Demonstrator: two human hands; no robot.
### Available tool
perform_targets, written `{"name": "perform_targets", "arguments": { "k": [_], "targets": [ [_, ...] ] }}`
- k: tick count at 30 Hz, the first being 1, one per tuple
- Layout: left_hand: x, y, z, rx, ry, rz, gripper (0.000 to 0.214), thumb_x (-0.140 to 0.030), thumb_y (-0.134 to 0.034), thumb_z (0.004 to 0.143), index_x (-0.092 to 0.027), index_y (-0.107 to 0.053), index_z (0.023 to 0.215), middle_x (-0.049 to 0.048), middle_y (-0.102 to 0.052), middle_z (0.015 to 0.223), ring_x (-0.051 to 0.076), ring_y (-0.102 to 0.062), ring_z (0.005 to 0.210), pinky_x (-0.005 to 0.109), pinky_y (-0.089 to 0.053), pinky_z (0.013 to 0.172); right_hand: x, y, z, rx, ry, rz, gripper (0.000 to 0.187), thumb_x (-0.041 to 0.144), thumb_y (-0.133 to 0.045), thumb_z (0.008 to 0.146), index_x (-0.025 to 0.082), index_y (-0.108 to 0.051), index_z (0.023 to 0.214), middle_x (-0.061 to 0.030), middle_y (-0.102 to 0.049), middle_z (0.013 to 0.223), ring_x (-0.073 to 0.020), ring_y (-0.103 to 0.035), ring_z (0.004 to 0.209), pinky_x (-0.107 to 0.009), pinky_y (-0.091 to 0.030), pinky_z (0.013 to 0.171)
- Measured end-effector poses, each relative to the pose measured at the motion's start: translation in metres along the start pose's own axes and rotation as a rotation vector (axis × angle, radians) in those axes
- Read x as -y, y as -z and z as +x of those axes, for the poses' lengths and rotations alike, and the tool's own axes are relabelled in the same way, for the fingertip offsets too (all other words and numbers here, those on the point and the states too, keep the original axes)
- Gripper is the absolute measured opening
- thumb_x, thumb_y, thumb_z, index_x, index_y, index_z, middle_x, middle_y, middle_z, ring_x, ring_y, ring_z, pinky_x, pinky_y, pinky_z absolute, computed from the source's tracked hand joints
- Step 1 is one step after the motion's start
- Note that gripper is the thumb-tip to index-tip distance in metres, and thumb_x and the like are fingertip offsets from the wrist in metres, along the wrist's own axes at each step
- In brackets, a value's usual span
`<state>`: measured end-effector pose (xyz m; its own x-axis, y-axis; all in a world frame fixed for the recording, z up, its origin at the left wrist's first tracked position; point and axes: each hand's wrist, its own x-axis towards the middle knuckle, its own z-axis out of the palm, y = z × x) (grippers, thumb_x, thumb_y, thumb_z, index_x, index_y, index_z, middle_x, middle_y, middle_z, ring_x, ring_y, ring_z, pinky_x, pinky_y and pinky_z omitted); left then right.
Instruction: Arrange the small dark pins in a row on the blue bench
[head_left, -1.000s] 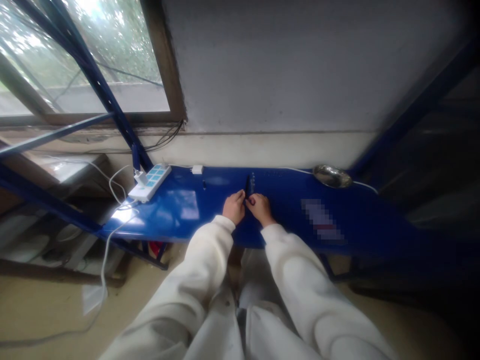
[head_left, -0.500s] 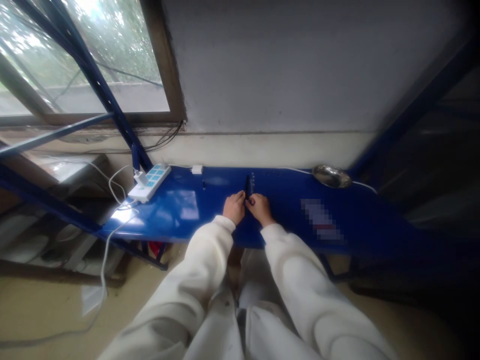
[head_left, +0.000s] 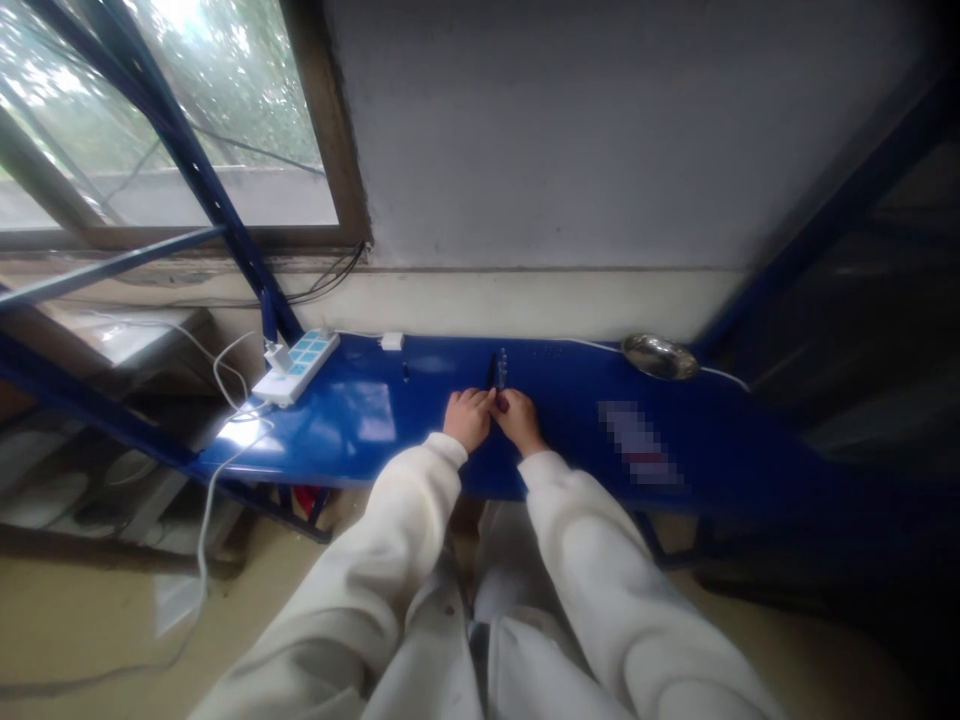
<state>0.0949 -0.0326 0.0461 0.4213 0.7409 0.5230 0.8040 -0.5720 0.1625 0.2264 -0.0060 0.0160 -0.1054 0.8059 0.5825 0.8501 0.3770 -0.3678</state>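
Above the blue table [head_left: 427,385], my left hand [head_left: 468,416] and my right hand [head_left: 519,417] meet at their fingertips, with the fingers of both bent and closed. Whatever they pinch is small and mostly covered by the fingers. Just beyond the fingertips lies a thin dark strip [head_left: 492,370]; whether a hand touches it I cannot tell. Beside it on the right is a narrow clear piece with a row of bumps [head_left: 502,366]. A tiny dark item [head_left: 406,371] lies on the table further left.
A white power strip [head_left: 294,370] with a plug and cables stands at the table's left end. Near the wall are a white adapter [head_left: 392,342] and a shiny metal oval object [head_left: 660,357] with a white cable. A blurred-out flat item [head_left: 639,443] lies to the right.
My fingertips have come together, covering more of the gap between the hands where dark material showed before. The view has shifted slightly; the other things on the table stay in place.
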Motion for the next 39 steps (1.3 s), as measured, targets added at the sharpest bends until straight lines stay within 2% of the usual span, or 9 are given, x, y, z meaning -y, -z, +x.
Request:
{"name": "perform_targets", "arguments": {
  "k": [6, 10, 15, 17, 20, 24, 29, 34, 39],
  "targets": [
    [0.001, 0.01, 0.009, 0.033, -0.045, -0.006, 0.034, -0.016, -0.039, 0.078, -0.017, -0.055, 0.107, 0.0093, -0.062, 0.092, 0.021, -0.05, 0.094, 0.036, -0.033, 0.074, 0.0, -0.001, 0.0, -0.015, -0.02, 0.034, 0.022, 0.031, -0.045, 0.076, 0.018, -0.046, 0.058, -0.0011, -0.05, 0.058, -0.0124, -0.043, 0.057, -0.024, -0.03, 0.057],
    [0.002, 0.016, 0.014, 0.019, 0.003, -0.033, 0.03, -0.014, -0.042, 0.075, -0.017, -0.06, 0.099, 0.0084, -0.064, 0.085, 0.021, -0.052, 0.088, 0.036, -0.034, 0.074, 0.001, -0.001, -0.001, -0.034, -0.021, 0.074, 0.017, 0.028, -0.048, 0.073, 0.018, -0.046, 0.059, 0.0003, -0.048, 0.057, -0.0117, -0.042, 0.057, -0.023, -0.03, 0.057],
    [0.028, 0.019, 0.007, -0.043, 0.094, -0.173, 0.029, -0.009, -0.044, 0.068, -0.019, -0.064, 0.086, 0.0043, -0.065, 0.085, 0.018, -0.056, 0.08, 0.034, -0.039, 0.075, 0.001, 0.001, -0.001, -0.053, -0.042, 0.139, 0.016, 0.026, -0.047, 0.073, 0.019, -0.045, 0.059, 0.0022, -0.043, 0.056, -0.0102, -0.04, 0.055, -0.022, -0.032, 0.056],
    [0.045, 0.017, -0.001, -0.126, 0.197, -0.296, 0.027, -0.009, -0.044, 0.067, -0.018, -0.065, 0.081, 0.0037, -0.066, 0.083, 0.016, -0.057, 0.079, 0.031, -0.042, 0.076, 0.002, 0.003, -0.001, -0.06, -0.047, 0.166, 0.016, 0.026, -0.047, 0.072, 0.018, -0.045, 0.059, 0.0024, -0.043, 0.056, -0.0097, -0.039, 0.054, -0.021, -0.032, 0.055],
    [0.067, 0.015, -0.013, -0.344, 0.462, -0.514, 0.024, -0.01, -0.042, 0.065, -0.016, -0.064, 0.072, 0.0037, -0.065, 0.075, 0.014, -0.059, 0.072, 0.027, -0.045, 0.068, 0.009, 0.004, -0.002, -0.068, -0.038, 0.225, 0.016, 0.027, -0.048, 0.071, 0.018, -0.047, 0.059, 0.0027, -0.043, 0.056, -0.0091, -0.039, 0.053, -0.021, -0.032, 0.054],
    [0.078, 0.017, -0.023, -0.539, 0.752, -0.784, 0.02, -0.013, -0.042, 0.062, -0.014, -0.061, 0.064, 0.0012, -0.061, 0.058, 0.011, -0.054, 0.049, 0.023, -0.043, 0.052, 0.028, 0.0, 0.002, -0.039, -0.039, 0.332, 0.016, 0.029, -0.049, 0.071, 0.017, -0.05, 0.061, 0.0021, -0.046, 0.057, -0.0086, -0.041, 0.053, -0.02, -0.034, 0.054],
    [0.078, 0.02, -0.025, -0.724, 0.899, -0.998, 0.016, -0.017, -0.043, 0.06, -0.012, -0.059, 0.062, -0.0013, -0.055, 0.048, 0.007, -0.048, 0.039, 0.018, -0.036, 0.042, 0.058, -0.021, 0.021, 0.071, -0.059, 0.432, 0.014, 0.03, -0.052, 0.069, 0.017, -0.055, 0.065, 0.0013, -0.052, 0.059, -0.0086, -0.046, 0.053, -0.019, -0.036, 0.054],
    [0.078, 0.02, -0.026, -0.773, 0.943, -1.024, 0.017, -0.02, -0.043, 0.061, -0.012, -0.058, 0.061, -0.0013, -0.054, 0.046, 0.007, -0.047, 0.037, 0.017, -0.033, 0.039, 0.077, -0.054, 0.044, 0.181, -0.143, 0.411, 0.014, 0.029, -0.056, 0.067, 0.016, -0.058, 0.068, -0.0004, -0.059, 0.062, -0.0093, -0.05, 0.056, -0.019, -0.038, 0.055],
    [0.075, 0.024, -0.025, -0.784, 0.942, -1.032, 0.019, -0.024, -0.043, 0.063, -0.012, -0.057, 0.059, -0.0007, -0.053, 0.045, 0.007, -0.046, 0.036, 0.018, -0.031, 0.038, 0.088, -0.077, 0.063, 0.222, -0.184, 0.311, 0.015, 0.029, -0.055, 0.069, 0.016, -0.062, 0.073, -0.0029, -0.063, 0.069, -0.0106, -0.054, 0.061, -0.02, -0.038, 0.057]
  ]
}}
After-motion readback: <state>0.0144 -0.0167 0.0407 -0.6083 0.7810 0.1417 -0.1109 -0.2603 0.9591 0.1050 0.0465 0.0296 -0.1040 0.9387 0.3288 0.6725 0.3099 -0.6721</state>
